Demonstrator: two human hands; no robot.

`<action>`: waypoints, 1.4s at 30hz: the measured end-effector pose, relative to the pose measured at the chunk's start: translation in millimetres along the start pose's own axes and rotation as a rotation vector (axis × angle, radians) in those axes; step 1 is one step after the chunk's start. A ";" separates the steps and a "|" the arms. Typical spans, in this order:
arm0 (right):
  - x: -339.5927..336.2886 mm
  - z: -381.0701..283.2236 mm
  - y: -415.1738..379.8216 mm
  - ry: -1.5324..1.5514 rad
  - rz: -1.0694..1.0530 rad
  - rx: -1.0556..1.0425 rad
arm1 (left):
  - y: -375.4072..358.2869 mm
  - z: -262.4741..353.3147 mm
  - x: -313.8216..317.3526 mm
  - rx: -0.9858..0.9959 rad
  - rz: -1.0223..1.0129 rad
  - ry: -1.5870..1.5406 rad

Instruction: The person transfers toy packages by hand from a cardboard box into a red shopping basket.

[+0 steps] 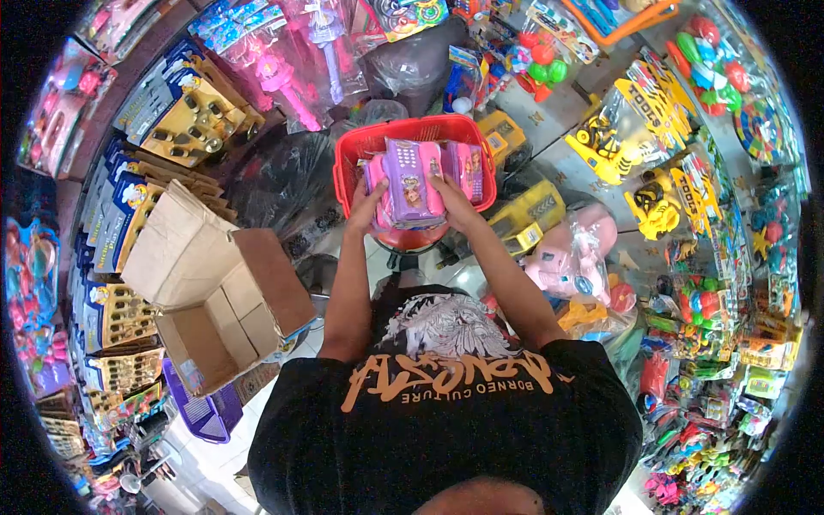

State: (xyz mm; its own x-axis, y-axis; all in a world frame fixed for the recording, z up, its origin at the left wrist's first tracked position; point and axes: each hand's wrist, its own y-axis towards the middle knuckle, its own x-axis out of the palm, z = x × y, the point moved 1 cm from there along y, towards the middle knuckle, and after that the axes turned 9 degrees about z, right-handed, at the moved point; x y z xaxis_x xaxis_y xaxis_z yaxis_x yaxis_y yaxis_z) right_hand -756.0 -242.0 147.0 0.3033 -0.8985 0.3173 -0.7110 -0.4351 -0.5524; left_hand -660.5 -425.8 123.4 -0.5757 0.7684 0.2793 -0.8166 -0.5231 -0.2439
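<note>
Both my hands hold a stack of toy phones, purple and pink with a keypad, in clear plastic wrapping. My left hand grips the stack's left side, and my right hand grips its right side. The stack is over a red plastic basket, whose rim shows around it. Inside the basket, to the right of the stack, lies another pink and purple packaged toy. The undersides of the held packs and the basket's bottom are hidden.
An open cardboard box stands at left, with a purple basket below it. Carded toys hang along the left. Yellow toy trucks and a pink bagged toy sit at right. Yellow tool packs hang farther right.
</note>
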 end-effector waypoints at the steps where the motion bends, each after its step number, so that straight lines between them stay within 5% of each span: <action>1: 0.1 2.7 14.8 -0.060 -0.044 -0.046 | 13.2 -8.3 -4.0 0.033 -0.018 -0.027; 4: 2.8 9.7 37.4 -0.108 -0.086 -0.098 | 14.8 -0.7 -1.1 -0.049 -0.017 -0.077; 7: 5.4 19.7 40.3 -0.193 -0.034 -0.186 | 53.0 -72.7 -32.9 -0.033 0.012 0.112; 12: -6.6 39.8 66.6 -0.276 -0.076 -0.094 | 29.8 -32.5 -18.4 -0.061 0.187 0.543; 15: 1.4 23.9 50.4 -0.315 -0.059 -0.230 | 32.1 -40.1 -20.6 0.039 0.199 0.425; 19: -14.2 13.6 49.3 -0.422 0.025 -0.159 | 19.5 -18.4 -10.8 0.051 0.199 0.525; 22: -29.1 1.5 51.2 -0.599 0.024 -0.275 | 24.6 -32.7 -13.0 0.019 0.235 0.642; 24: -29.4 -14.5 39.7 -0.950 0.183 -0.398 | 11.7 -13.2 4.0 -0.080 0.243 0.457; 25: -36.0 -1.1 51.3 -0.923 0.214 -0.562 | 15.6 -20.6 0.9 -0.082 0.241 0.458; 28: -11.8 -25.8 24.0 -1.012 0.347 -0.496 | 26.9 -40.7 -9.9 -0.039 0.228 0.446; 33: -13.1 -8.8 21.6 -0.859 0.274 -0.601 | 26.1 -31.4 -17.9 -0.066 0.151 0.615; 34: -11.7 -8.1 19.3 -0.874 0.252 -0.766 | 27.3 -30.9 -21.2 -0.068 0.151 0.616; 36: -6.5 -12.5 7.0 -0.885 0.228 -0.931 | 27.8 -30.0 -24.5 -0.361 -0.010 0.365; 39: 0.7 -16.9 -13.4 -1.220 0.221 -0.976 | 29.8 -25.2 -26.4 -0.067 0.022 0.654; 42: 1.7 -12.6 -19.9 -1.385 0.179 -0.893 | 28.4 -20.9 -23.5 -0.111 0.048 0.764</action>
State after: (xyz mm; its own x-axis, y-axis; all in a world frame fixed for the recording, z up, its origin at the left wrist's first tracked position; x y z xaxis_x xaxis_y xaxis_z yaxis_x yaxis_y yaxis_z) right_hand -749.4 -234.2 168.3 0.1331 -0.5095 -0.8501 -0.7644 -0.5987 0.2391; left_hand -669.2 -451.0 90.6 -0.3887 0.8081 -0.4426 -0.7594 -0.5530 -0.3427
